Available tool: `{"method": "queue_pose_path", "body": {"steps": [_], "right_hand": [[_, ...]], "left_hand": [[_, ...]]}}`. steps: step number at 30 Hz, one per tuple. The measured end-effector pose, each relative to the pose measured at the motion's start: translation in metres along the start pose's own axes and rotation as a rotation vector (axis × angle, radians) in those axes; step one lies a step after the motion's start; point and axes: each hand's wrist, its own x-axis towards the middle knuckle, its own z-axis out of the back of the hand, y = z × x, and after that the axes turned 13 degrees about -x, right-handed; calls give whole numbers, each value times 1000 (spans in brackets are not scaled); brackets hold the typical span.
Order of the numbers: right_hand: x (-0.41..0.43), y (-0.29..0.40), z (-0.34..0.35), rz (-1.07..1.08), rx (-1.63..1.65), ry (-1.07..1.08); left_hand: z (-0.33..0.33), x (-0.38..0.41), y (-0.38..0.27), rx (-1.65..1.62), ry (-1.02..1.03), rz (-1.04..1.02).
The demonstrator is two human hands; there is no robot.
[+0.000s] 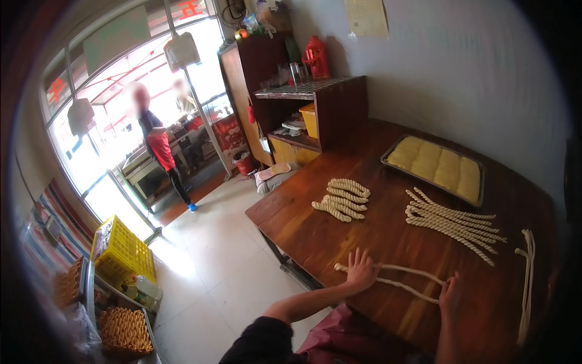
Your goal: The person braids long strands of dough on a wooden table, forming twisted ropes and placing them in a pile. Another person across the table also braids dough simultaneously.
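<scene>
My left hand [362, 271] lies flat with its fingers spread over one end of a doubled dough strand [407, 289] on the wooden table [309, 218]. At the strand's other end, my right hand [450, 291] has its fingers closed on the loop. Beyond my hands lie a short bundle of twisted dough ropes [343, 199] and a longer fanned bundle of twisted dough ropes [448, 223]. Several thin plain dough strands [527, 282] stretch along the table at the right. A metal tray holds thick yellowish dough pieces [436, 166] near the wall.
A dark wooden shelf unit [341, 109] adjoins the table's far end. On the floor side stand a yellow plastic crate [125, 255] and a tray of browned twisted pastries [125, 331]. A person [159, 141] in red and black stands by the glass front; another person is farther outside.
</scene>
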Motion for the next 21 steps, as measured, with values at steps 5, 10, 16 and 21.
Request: {"method": "queue_pose_path", "body": {"steps": [5, 10, 16, 21], "right_hand": [[-52, 24, 44, 448, -48, -94], [-41, -24, 1, 129, 10, 10], [-33, 44, 37, 324, -108, -54], [-69, 7, 38, 167, 193, 150]], "left_hand": [[1, -75, 27, -60, 160, -507], [-10, -64, 0, -119, 222, -193], [-24, -32, 11, -164, 137, -478], [-14, -101, 5, -336, 75, -401]]}}
